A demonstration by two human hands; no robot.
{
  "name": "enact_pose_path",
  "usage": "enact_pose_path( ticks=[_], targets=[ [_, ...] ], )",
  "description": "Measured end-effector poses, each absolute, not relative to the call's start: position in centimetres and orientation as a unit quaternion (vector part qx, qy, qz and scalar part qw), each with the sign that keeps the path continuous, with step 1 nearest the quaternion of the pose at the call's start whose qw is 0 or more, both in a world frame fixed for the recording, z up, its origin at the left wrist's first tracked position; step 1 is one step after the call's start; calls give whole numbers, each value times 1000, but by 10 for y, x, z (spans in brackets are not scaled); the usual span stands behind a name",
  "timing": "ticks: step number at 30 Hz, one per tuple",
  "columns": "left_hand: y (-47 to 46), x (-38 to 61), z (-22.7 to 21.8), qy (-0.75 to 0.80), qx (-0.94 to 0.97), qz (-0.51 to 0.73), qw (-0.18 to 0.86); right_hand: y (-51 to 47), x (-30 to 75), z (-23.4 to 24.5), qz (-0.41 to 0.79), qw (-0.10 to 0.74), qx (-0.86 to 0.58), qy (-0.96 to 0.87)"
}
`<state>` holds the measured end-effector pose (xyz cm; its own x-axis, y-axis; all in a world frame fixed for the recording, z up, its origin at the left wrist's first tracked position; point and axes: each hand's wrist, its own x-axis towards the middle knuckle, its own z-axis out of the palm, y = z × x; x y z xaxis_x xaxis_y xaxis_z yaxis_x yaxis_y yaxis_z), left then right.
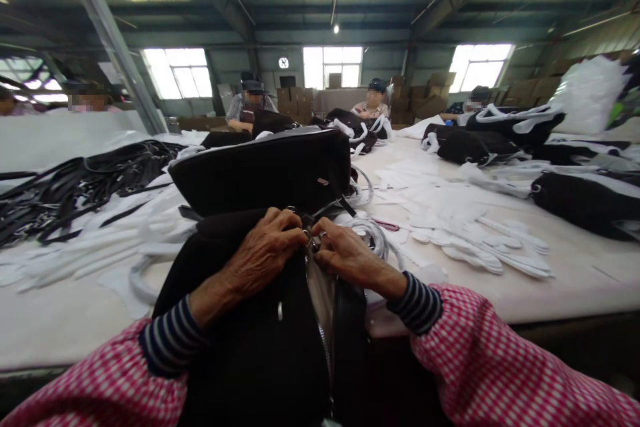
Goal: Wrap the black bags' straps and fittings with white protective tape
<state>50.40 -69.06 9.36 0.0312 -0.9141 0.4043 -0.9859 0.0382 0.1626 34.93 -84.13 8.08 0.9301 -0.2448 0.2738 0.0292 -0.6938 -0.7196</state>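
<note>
The black bag (240, 347) is at the white table's (575, 293) near edge, its metal zipper (323, 333) open; left hand (265, 250) and right hand (350, 252) both pinch small metal hardware (312, 240) at the zipper's far end; this work seems not yet finished.

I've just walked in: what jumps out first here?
First, the left hand and right hand, meeting at the open zipper of a black bag, front and centre. Then a tangle of black straps on the left of the table, and white pieces spread on its right.
</note>
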Motion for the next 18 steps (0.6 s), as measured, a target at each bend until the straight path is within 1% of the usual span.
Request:
enact_pose_path(
  ticks=[5,14,18],
  targets=[
    [-692,507,95,-707,679,107,164,-841,350,81,-172,397,-899,60],
    [-699,505,93,-716,670,193,42,-842,353,80,-163,393,-902,72],
    [-699,502,98,-727,656,204,-8,-844,354,79,-151,386,-907,76]
  ],
)
